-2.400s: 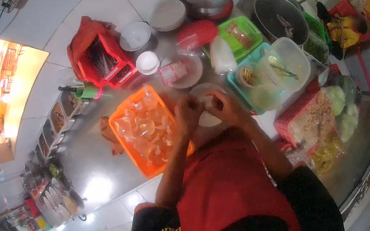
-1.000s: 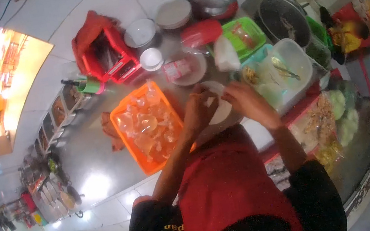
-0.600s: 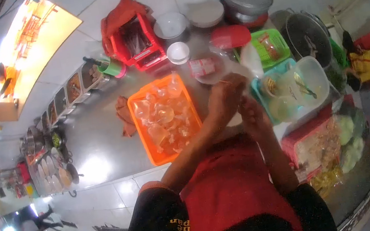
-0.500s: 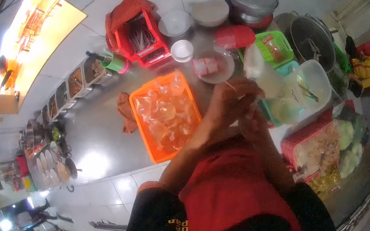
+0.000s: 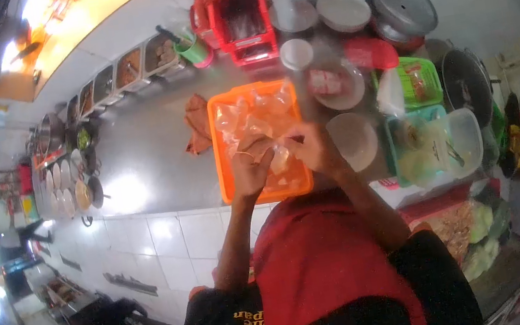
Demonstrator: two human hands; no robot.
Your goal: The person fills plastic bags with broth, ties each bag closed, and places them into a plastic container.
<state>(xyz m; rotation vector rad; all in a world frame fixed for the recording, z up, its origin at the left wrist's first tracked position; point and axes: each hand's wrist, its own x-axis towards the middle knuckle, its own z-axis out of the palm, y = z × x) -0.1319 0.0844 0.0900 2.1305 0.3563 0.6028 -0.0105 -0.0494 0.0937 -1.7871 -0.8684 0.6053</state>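
Both of my hands are over an orange basket (image 5: 225,168) filled with several tied clear plastic bags (image 5: 229,116) of liquid. My left hand (image 5: 252,174) is closed, with a thin tan strand, possibly a rubber band, by its fingers. Facing it, my right hand (image 5: 318,150) pinches with its fingertips. Between the two, a small clear plastic bag (image 5: 279,157) appears gripped at its neck; blur and the bags behind it hide the exact hold.
Left of the basket lies a brown cloth (image 5: 197,125) on the steel counter (image 5: 141,140). On the right stand a white bowl (image 5: 353,141), a teal container (image 5: 417,144) and a green basket (image 5: 420,79). Behind are a red cutlery box (image 5: 243,25) and metal food pans (image 5: 126,71).
My hands have moved left, from beside the white bowl to above the orange basket, and are now further apart. The view has shifted, so the counter's things appear displaced.
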